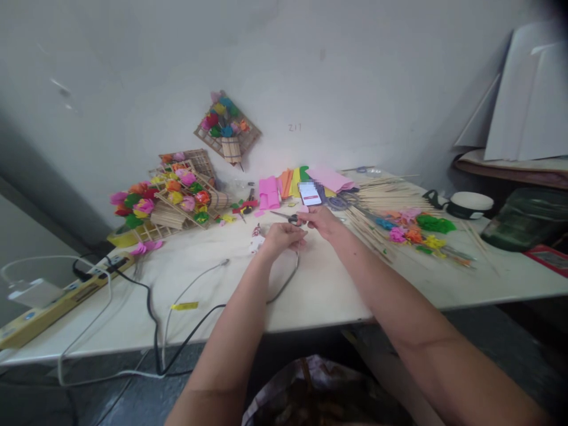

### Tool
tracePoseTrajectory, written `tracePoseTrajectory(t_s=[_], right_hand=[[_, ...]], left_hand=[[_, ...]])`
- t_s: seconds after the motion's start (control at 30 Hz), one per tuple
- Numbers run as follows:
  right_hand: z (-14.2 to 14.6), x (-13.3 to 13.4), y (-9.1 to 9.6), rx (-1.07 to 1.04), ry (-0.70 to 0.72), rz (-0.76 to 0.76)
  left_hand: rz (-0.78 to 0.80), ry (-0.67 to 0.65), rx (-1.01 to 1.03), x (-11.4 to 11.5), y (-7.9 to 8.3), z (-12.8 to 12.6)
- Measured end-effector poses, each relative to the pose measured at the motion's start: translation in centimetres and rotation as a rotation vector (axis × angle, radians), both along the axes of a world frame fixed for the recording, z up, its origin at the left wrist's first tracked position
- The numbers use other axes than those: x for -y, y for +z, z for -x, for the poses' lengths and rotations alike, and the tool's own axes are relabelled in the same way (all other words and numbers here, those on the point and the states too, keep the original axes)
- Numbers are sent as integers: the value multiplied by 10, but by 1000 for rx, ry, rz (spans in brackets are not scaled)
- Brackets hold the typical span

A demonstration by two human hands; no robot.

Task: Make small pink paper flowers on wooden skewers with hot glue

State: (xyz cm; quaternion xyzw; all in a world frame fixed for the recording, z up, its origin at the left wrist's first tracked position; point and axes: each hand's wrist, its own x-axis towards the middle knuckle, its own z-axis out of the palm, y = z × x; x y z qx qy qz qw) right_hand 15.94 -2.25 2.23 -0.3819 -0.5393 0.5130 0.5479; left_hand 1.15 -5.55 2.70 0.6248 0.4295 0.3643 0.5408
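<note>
My left hand (280, 236) rests on the white table (310, 290) with its fingers curled, next to a small white and red paper piece (256, 238). What it holds is too small to name. My right hand (320, 220) is closed round the handles of a pair of scissors (286, 217) whose blades point left. A phone (309, 193) with a lit screen lies just behind my hands, in front of folded pink, orange, yellow and green paper sheets (288, 184).
Paper flowers on wooden lattice frames (177, 198) sit at the back left, another hangs on the wall (226, 130). Thin bamboo sticks (386, 198) and loose paper flowers (412, 234) lie right. A power strip (57, 299) and cables (186, 307) cross the left front.
</note>
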Motion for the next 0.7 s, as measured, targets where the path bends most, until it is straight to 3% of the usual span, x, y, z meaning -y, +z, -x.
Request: tracePoseTrajectory(t_s=[0.2, 0.4, 0.7], right_hand=[[0, 0, 0, 2, -19, 2], [0, -1, 1, -40, -107, -22], [-2, -2, 1, -53, -85, -39]], left_hand=[[-18, 22, -35, -2, -1, 1], [1, -37, -36, 2, 0, -1], [20, -50, 15, -2, -7, 1]])
